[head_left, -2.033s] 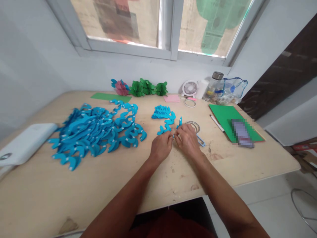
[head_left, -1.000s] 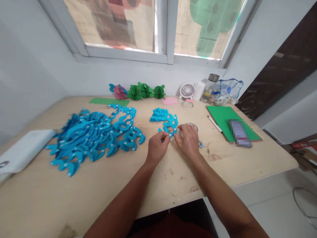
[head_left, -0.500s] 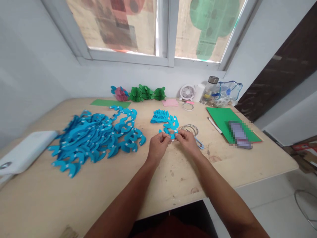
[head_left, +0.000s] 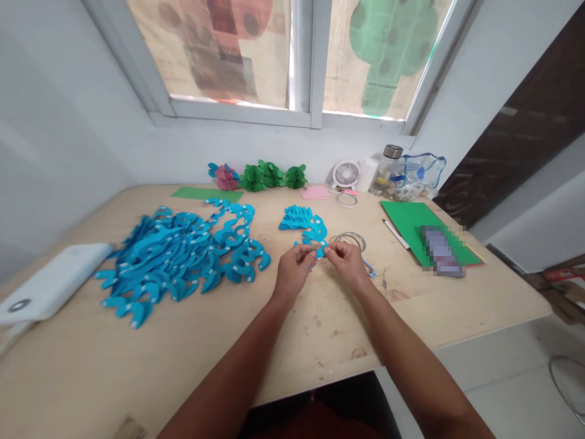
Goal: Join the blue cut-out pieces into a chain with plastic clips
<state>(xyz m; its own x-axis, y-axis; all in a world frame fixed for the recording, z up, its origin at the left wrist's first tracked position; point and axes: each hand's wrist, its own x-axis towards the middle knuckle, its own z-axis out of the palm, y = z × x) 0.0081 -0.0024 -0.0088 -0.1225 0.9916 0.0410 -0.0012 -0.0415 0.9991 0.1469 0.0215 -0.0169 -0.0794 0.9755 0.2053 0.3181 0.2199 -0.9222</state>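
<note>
Both my hands meet at the middle of the table, pinching the near end of a chain of curved blue paper pieces [head_left: 316, 230]. My left hand [head_left: 293, 268] grips it from the left, thumb against fingers. From the right, my right hand [head_left: 346, 261] pinches the same end, a small gap between the two hands. Small white squares dot the blue pieces. Beyond my fingers the chain runs back to a gathered, pleated part [head_left: 296, 217]. A large heap of similar blue paper pieces [head_left: 169, 256] lies to the left.
Metal rings [head_left: 354, 239] and a light-blue cutter [head_left: 369, 268] lie beside my right hand. Further right are a white pen [head_left: 395, 234], green sheets [head_left: 406, 214] and a blurred phone [head_left: 441, 251]. Green paper shapes [head_left: 273, 175] and a small fan [head_left: 346, 175] line the wall; a white device [head_left: 59, 277] sits left.
My fingers have shifted slightly on the blue paper, and its near end sits a little differently between them. The whole view has moved slightly.
</note>
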